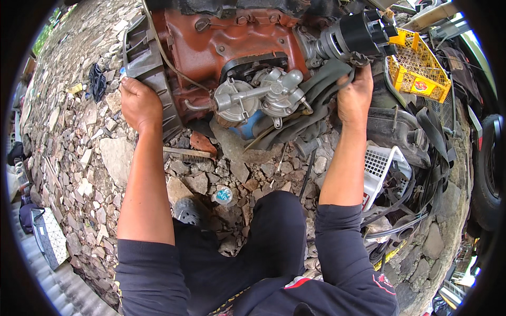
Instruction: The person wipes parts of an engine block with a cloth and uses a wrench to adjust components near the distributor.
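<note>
A large engine block painted red-brown [211, 42] lies on the stones in front of me. My left hand [141, 105] is closed round the edge of the grey ribbed metal housing [145, 55] at its left end. On the right, my right hand [354, 97] is closed at a dark grey rubber strip [321, 87], just under the black-capped distributor [358, 36]; its fingertips are partly hidden. Between my hands, a silver fuel pump [282, 92] and a round silver part with a pipe [237, 100] sit on the block's near side.
Broken stones cover the ground. To the right are a yellow crate [419, 71], a dark metal tank [392, 131], a white plastic basket [383, 171] and tangled black hoses. A clear plastic cup [223, 195] lies near my foot; a brush [187, 152] lies below the housing.
</note>
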`<state>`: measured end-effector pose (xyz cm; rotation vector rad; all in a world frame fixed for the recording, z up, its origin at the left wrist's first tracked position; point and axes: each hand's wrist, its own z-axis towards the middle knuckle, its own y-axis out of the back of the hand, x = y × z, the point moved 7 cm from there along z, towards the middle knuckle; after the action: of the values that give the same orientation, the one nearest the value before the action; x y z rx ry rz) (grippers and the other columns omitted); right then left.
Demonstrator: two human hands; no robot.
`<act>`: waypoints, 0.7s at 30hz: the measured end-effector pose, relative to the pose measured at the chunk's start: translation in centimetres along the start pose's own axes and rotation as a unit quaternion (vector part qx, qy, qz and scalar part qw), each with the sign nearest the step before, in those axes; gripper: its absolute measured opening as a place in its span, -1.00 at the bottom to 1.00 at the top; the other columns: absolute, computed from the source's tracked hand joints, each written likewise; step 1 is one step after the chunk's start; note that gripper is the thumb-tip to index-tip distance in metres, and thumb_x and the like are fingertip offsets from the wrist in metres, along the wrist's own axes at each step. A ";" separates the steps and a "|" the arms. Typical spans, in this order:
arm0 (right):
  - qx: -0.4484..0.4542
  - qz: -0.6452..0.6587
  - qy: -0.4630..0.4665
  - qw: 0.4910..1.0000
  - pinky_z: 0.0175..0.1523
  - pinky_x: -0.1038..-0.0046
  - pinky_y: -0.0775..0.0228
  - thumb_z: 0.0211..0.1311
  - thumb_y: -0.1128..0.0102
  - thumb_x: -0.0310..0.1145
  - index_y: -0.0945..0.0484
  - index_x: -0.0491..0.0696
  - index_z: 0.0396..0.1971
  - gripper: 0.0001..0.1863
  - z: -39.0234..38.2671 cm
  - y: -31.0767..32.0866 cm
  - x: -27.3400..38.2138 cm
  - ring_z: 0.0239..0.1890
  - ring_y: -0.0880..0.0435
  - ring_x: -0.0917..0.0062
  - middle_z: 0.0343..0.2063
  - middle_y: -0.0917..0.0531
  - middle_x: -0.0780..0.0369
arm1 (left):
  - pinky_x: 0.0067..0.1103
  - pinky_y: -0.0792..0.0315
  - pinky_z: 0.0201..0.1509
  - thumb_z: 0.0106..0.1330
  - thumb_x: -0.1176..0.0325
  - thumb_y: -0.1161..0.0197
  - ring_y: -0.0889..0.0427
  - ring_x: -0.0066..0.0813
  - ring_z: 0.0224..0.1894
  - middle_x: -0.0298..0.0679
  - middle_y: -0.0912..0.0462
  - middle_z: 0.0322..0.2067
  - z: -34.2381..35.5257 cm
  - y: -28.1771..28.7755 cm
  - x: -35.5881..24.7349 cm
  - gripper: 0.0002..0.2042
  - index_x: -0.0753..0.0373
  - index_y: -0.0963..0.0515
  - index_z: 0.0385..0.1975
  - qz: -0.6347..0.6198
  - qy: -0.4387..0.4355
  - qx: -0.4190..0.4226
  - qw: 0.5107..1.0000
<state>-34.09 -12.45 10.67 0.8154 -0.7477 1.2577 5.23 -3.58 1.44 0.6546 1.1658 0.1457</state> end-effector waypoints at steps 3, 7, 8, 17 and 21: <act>-0.085 -0.062 0.126 0.986 0.23 0.41 -0.15 -0.12 -0.25 -0.63 -0.27 -0.18 0.05 -0.38 0.2 -2.4 2.3 -0.02 -0.45 0.42 -0.03 -0.47 0.16 | -0.12 -0.33 -0.04 0.37 -0.03 0.36 -0.45 0.28 -0.10 0.19 -0.55 -0.19 -0.1 -0.1 -0.3 -0.44 0.29 -0.50 -0.14 -0.002 0.003 0.002 1.000; -0.056 0.042 0.016 0.997 0.14 0.49 -0.24 -0.07 -0.24 -0.64 -0.34 -0.16 -0.03 -0.49 0.1 -1.1 -0.4 -0.06 -0.47 0.51 -0.10 -0.50 0.19 | -0.13 -0.33 -0.03 0.37 -0.02 0.35 -0.46 0.27 -0.09 0.18 -0.55 -0.19 0.2 -0.1 0.3 -0.45 0.30 -0.51 -0.14 0.003 -0.008 -0.002 1.000; -0.037 0.041 -0.001 0.999 0.10 0.53 -0.29 -0.02 -0.21 -0.64 -0.36 -0.15 -0.04 -0.53 0.4 0.4 -1.7 -0.10 -0.50 0.55 -0.15 -0.53 0.21 | -0.13 -0.33 -0.02 0.37 -0.02 0.35 -0.46 0.26 -0.09 0.18 -0.55 -0.19 0.3 -0.1 0.1 -0.45 0.30 -0.51 -0.14 -0.001 -0.012 -0.004 1.000; -0.077 -0.023 -0.029 0.996 0.03 0.54 -0.28 0.00 -0.15 -0.50 -0.42 -0.22 -0.10 -0.61 -0.2 -1.7 -2.1 -0.17 -0.51 0.52 -0.18 -0.57 0.21 | -0.16 -0.33 0.01 0.37 -0.02 0.37 -0.47 0.24 -0.08 0.16 -0.56 -0.18 0.1 -0.1 -0.1 -0.43 0.31 -0.53 -0.16 -0.009 -0.007 0.006 1.000; -0.139 -0.040 -0.044 0.988 0.03 0.52 -0.28 0.07 -0.10 -0.50 -0.38 -0.20 -0.04 -0.61 -1.1 -3.0 -1.2 -0.15 -0.49 0.50 -0.14 -0.54 0.19 | -0.16 -0.35 -0.02 0.36 -0.02 0.37 -0.49 0.23 -0.11 0.13 -0.58 -0.22 0.2 0.1 -0.1 -0.44 0.30 -0.54 -0.22 -0.012 0.001 0.014 1.000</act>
<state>-31.29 -12.48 8.74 0.6685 -0.9291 1.0222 5.39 -3.66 1.60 0.6644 1.1782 0.1103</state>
